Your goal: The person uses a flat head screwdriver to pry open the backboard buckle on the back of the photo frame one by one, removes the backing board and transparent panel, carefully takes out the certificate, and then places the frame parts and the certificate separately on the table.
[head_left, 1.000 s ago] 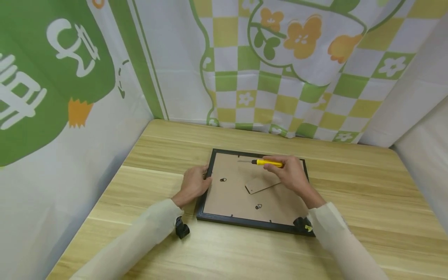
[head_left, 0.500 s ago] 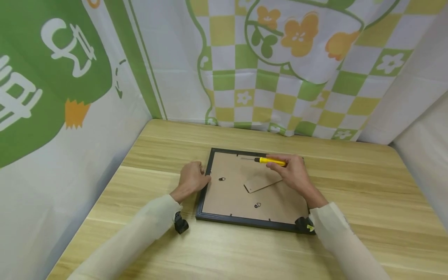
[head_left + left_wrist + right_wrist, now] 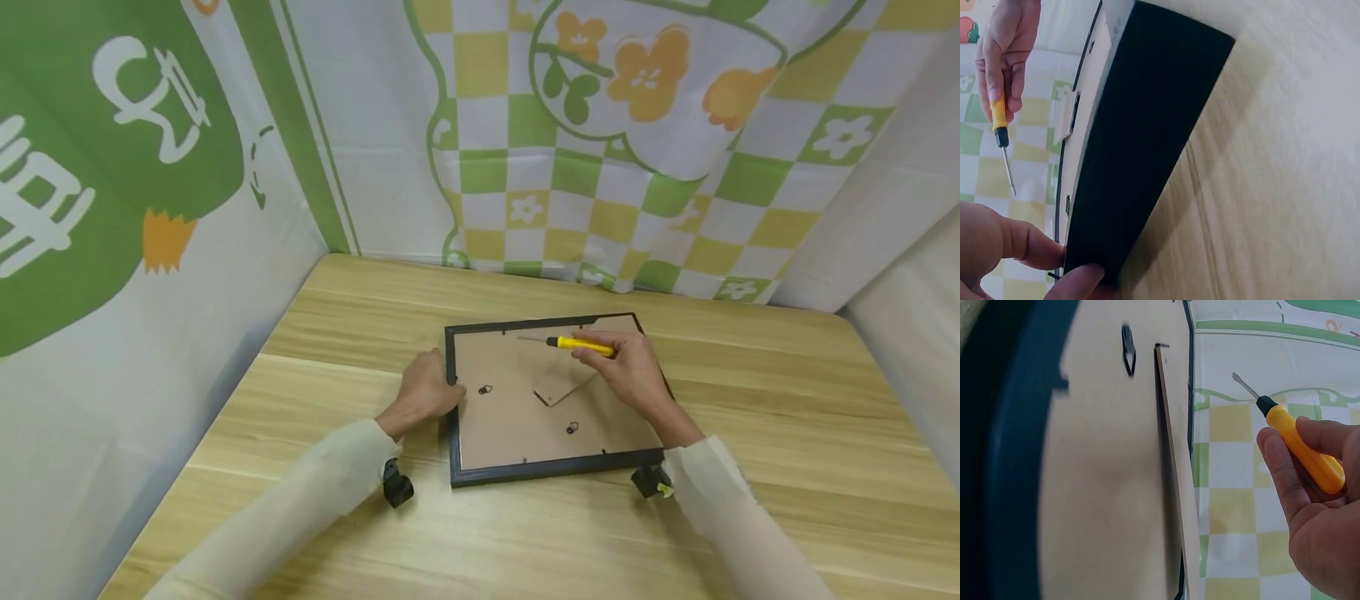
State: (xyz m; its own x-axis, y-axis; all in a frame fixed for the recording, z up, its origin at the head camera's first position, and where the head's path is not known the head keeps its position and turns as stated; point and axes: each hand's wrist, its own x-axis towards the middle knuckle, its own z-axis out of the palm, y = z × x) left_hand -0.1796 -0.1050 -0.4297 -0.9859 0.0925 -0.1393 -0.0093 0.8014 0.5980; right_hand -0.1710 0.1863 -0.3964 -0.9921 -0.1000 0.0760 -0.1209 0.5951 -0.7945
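Observation:
A black picture frame (image 3: 495, 475) lies back side up, its tan backing board (image 3: 510, 425) showing with two hanging rings and a stand leg (image 3: 558, 385). My left hand (image 3: 429, 387) grips the frame's left side, thumb over the edge by the backing and a finger against the outer side in the left wrist view. Between thumb and fingers my right hand (image 3: 626, 367) holds a yellow-handled screwdriver (image 3: 585, 345) above the board. Its flat blade points left, apart from the board in the right wrist view (image 3: 1245, 385).
The wooden table (image 3: 780, 400) extends around the frame on all sides. A printed curtain (image 3: 525, 167) hangs along the table's far edge, with white cloth at both sides. Small black wrist cameras (image 3: 397, 485) sit at both cuffs.
The frame has turned counterclockwise in the head view, its near right corner moving away from me, with my left hand at its left side. The screwdriver stays over the board.

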